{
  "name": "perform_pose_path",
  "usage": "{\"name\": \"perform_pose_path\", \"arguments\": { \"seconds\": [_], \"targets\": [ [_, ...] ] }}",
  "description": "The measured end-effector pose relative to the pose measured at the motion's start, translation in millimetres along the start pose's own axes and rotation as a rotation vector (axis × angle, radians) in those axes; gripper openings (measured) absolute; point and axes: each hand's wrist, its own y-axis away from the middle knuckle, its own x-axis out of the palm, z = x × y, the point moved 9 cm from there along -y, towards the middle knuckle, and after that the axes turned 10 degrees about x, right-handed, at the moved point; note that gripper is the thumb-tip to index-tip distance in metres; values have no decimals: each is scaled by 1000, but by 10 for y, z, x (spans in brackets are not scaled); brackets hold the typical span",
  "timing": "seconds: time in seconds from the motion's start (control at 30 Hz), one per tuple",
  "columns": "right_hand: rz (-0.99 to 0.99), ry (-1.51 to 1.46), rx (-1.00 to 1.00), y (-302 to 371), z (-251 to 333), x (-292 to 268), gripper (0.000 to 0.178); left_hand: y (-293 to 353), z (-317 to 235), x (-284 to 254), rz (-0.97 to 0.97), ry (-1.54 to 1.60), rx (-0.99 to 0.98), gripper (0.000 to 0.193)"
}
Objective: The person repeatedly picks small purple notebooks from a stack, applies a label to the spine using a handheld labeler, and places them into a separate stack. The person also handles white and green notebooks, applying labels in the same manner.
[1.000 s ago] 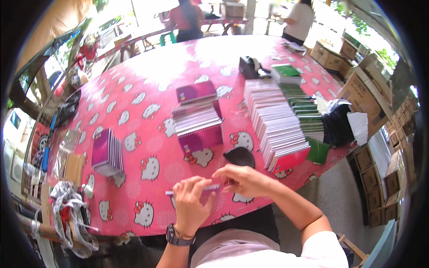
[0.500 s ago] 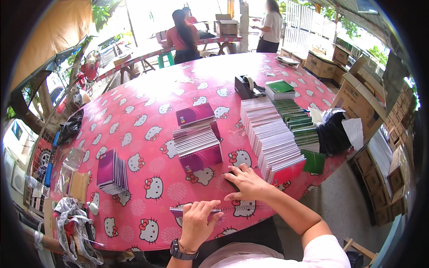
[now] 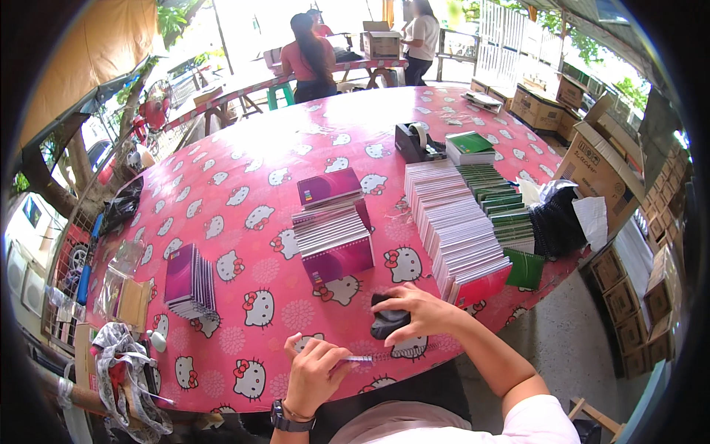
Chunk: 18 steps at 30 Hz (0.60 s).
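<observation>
Head cam: our left hand (image 3: 316,374)'s fingers pinch a notebook (image 3: 360,359) near the front edge of the pink surface (image 3: 222,337), wire coil (image 3: 405,351) sticking out rightward. Our right hand (image 3: 427,314)'s fingers are wrapped round some black thing (image 3: 387,323).

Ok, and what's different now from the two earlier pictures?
The right hand has left the end of the purple notebook and gone to the black object, which it now grips and has drawn nearer the person. At the back, the co-worker in white has moved left, toward the cardboard box. The left hand still holds the notebook; the middle notebook stack and tape dispenser stayed put.
</observation>
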Motion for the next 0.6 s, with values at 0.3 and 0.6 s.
{"name": "perform_pose_path", "arguments": {
  "seconds": [0.3, 0.6],
  "targets": [
    [120, -370, -57, 84, 202, 321, 64, 31, -90, -78, -168, -31, -9, 24],
    [144, -487, -90, 28, 246, 336, 61, 95, -40, -61, -264, -57, 28, 31]
  ]
}}
